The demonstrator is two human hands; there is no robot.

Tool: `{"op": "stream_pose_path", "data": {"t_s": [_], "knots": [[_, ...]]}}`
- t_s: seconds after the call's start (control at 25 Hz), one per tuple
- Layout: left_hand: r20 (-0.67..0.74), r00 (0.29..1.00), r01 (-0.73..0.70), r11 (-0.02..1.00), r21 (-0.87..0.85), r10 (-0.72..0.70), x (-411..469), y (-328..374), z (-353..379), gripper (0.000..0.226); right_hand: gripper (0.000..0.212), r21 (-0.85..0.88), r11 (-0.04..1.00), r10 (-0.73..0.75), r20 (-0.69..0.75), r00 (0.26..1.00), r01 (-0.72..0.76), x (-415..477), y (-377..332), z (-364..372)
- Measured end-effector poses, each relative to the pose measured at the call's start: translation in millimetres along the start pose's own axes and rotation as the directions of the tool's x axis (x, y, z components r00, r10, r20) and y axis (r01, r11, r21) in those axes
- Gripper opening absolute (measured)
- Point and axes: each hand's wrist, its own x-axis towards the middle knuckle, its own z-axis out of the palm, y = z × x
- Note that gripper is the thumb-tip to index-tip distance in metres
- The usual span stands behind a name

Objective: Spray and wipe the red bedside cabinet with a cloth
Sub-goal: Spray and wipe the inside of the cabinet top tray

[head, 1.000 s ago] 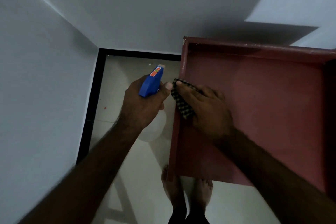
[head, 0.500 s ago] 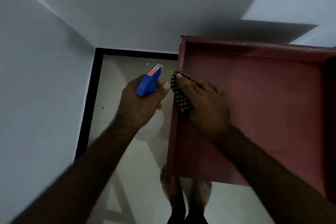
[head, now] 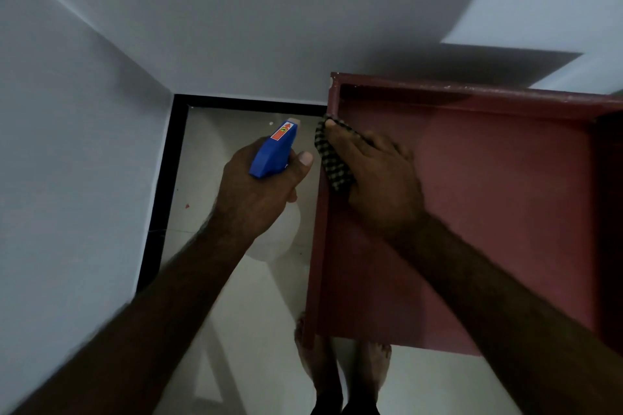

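View from the head, looking down on the red bedside cabinet, whose top is a shallow tray with raised rims.

The right hand is clamping the checked cloth over the cabinet's left rim, close to its far-left corner. The thumb is lying along the cloth and the other fingers are bending onto the inner side. The left hand is gripping the spray bottle just outside that same rim, above the floor. The two hands are sitting near each other but not touching.

**Risks.** The nozzle is pointing past the cabinet's left side, so a squeeze now would probably be wetting the wall or the floor and not the red surface. Bare feet are standing at the cabinet's near-left corner, where wet tile could be turning slippery. Part of the cloth is hanging over the rim's outer face, so a looser grip could be letting it drop.

**Orientation.** The bottle's blue head is running near-to-far, roughly parallel to the left rim, with its nozzle aimed away from the person. Its pale body is hanging below the hand. The cloth's long axis is following the rim.
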Motion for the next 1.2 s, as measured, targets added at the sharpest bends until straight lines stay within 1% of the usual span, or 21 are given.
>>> {"op": "stream_pose_path", "data": {"t_s": [0.16,0.28,0.4,0.48,0.6,0.64,0.76,0.84,0.92,1.0,1.12,1.2], "knots": [[-0.006,1.0,-0.001,1.0,-0.002,0.001,1.5,0.6,1.1,0.025,0.086,-0.022,1.0,0.021,0.014,1.0,-0.02,38.0,7.2,-2.6],[0.004,1.0,0.01,1.0,0.001,-0.01,2.4,4.7,0.5,0.033,0.092,-0.004,1.0,0.03,0.028,0.999,-0.03,26.7,6.5,-2.1],[-0.002,1.0,0.015,1.0,0.004,-0.015,5.2,6.1,1.5,0.026,0.095,0.008,1.0,0.018,0.001,1.0,-0.018,11.0,5.5,0.8],[-0.004,1.0,0.004,1.0,-0.002,-0.004,7.2,6.9,2.2,0.021,0.088,-0.02,1.0,0.016,-0.008,1.0,-0.016,22.8,5.0,0.8],[-0.008,1.0,-0.015,1.0,-0.021,0.014,9.1,7.0,4.1,0.021,0.072,-0.095,0.995,0.038,-0.029,0.999,-0.041,52.0,5.3,2.2],[-0.008,1.0,-0.014,1.0,-0.018,0.014,9.5,6.4,5.0,0.02,0.07,-0.1,0.993,0.051,-0.04,0.998,-0.055,56.8,5.5,2.5],[-0.002,1.0,0.003,1.0,0.001,-0.002,10.6,6.6,5.9,0.019,0.08,-0.043,0.996,0.078,-0.035,0.996,-0.08,47.5,2.6,4.1],[0.003,1.0,0.005,1.0,-0.005,-0.005,10.9,6.6,4.2,0.019,0.088,-0.01,0.995,0.1,-0.006,0.995,-0.1,39.7,-1.6,4.8],[0.009,1.0,0.0,1.0,-0.016,0.0,11.4,7.9,3.3,0.022,0.09,-0.032,0.992,0.122,0.022,0.992,-0.122,46.7,-2.5,5.8],[0.012,1.0,-0.002,1.0,-0.025,0.002,11.9,9.0,3.1,0.027,0.09,-0.081,0.988,0.13,0.021,0.991,-0.128,63.1,-2.2,6.1],[0.018,1.0,0.005,0.999,-0.031,-0.004,13.8,8.0,2.6,0.027,0.08,-0.137,0.985,0.104,-0.02,0.994,-0.106,73.0,-1.8,6.3],[0.016,1.0,0.003,1.0,-0.021,-0.002,15.1,7.1,2.6,0.025,0.073,-0.131,0.978,0.152,-0.077,0.985,-0.162,68.1,2.5,5.8]]}}
